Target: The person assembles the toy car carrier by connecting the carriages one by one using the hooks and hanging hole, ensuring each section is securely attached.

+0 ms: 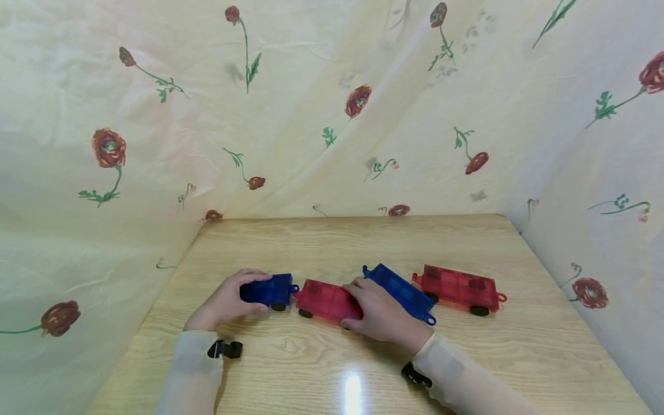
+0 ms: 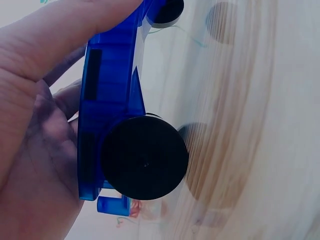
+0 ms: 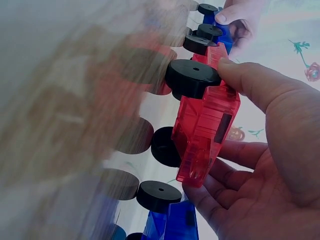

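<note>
Pale sleeves (image 1: 192,369) up front, full grips beyond

Black plastic buckles (image 1: 225,349) sit at the wrists, on the near side of the held red car (image 1: 324,301). The right hand (image 1: 384,316) grips that car, only partly closed, thumb along its near side, fingers at its far side. Left of it, the left hand (image 1: 225,301) curls round the held blue car (image 1: 275,290), thumb and fingers parted by its width. Couplings (image 1: 294,288) of these 2 overlap; whether they are hooked cannot be told. Just right of the held red car lies a slanted blue car (image 1: 402,294), then a second red car (image 1: 456,287). All 4 have boxy, translucent plastic bodies; their wheels (image 2: 145,157) are black discs. Glossy, pale wood-grain tabletop (image 1: 306,363) surrounds the held red car; creased, flowered cloth (image 1: 311,46) hangs behind it.
</note>
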